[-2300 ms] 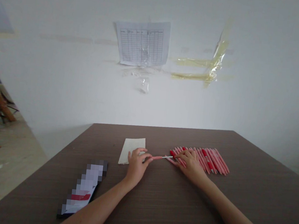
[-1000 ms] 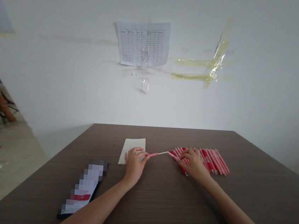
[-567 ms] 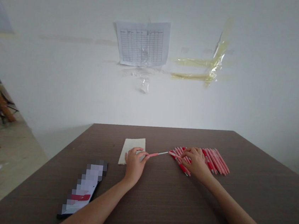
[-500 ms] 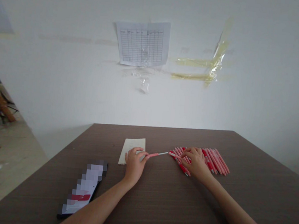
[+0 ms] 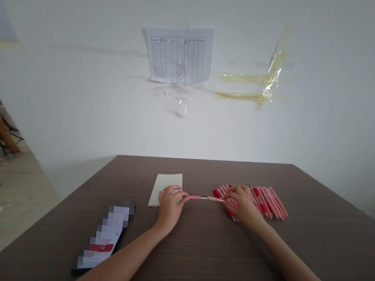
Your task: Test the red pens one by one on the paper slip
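My left hand (image 5: 171, 205) pinches a pink pen part (image 5: 195, 197) between thumb and fingertips. From that part's right end a thin whitish refill (image 5: 204, 198) runs into a clear pink pen barrel (image 5: 215, 199). The barrel's far end is pinched in my right hand (image 5: 243, 204), which hovers by a row of pens. The two parts lie nearly in one level line above the table, with a short stretch of refill showing between them. Several red and pink pens (image 5: 273, 203) lie side by side, partly hidden behind my right hand.
Behind my left hand lies a cream paper slip (image 5: 166, 180). A dark-edged flat object (image 5: 107, 235), blurred out, rests at the left on the brown table (image 5: 195, 257). The white wall (image 5: 94, 104) stands at the table's back edge, with a taped printed sheet (image 5: 179, 54).
The clear barrel has come into line with the refill and slid over its end, so less refill shows. My hands have barely shifted.
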The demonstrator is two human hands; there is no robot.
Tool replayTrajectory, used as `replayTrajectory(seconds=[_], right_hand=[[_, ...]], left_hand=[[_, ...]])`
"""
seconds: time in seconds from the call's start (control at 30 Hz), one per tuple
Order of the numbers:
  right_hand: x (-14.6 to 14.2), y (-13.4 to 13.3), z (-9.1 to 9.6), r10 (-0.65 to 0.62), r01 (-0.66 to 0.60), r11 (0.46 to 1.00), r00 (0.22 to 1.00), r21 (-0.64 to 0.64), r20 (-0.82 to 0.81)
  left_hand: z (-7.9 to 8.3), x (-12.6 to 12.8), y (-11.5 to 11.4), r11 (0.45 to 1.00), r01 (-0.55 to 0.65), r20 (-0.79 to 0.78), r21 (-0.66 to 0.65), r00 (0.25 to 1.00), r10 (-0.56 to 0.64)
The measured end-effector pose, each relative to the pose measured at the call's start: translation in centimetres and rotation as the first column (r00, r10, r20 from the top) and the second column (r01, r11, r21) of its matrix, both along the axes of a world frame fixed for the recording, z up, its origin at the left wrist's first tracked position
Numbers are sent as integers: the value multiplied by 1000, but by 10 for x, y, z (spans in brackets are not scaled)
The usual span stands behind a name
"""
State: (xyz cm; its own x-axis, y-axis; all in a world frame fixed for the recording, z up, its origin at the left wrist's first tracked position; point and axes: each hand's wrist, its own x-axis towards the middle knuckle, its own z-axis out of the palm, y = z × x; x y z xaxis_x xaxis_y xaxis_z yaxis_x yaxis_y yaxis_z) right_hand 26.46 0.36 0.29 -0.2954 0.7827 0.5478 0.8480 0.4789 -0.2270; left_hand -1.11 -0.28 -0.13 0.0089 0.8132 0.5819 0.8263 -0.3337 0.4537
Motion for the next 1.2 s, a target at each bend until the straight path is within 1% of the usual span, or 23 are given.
replayTrajectory(seconds=[0.3, 0.5, 0.73, 0.87, 1.2], right_hand=[[-5, 0, -3, 102, -102, 994, 995, 28, -17], [-8, -2, -2, 106, -105, 993, 994, 45, -11], [-9, -3, -1, 131, -130, 991, 991, 42, -23], [-9, -2, -2, 156, -155, 987, 988, 52, -20], [-11, -2, -4, 152, -152, 987, 988, -45, -17]], left_hand=[[-1, 1, 0, 997, 70, 9, 27, 997, -70], [1, 2, -1, 994, 102, 5, 34, 995, -102], [-2, 2, -1, 995, 89, 5, 37, 996, -90], [-3, 3, 0, 994, 105, 9, 40, 994, -105], [-2, 3, -2, 989, 141, 23, 49, 990, -142]])
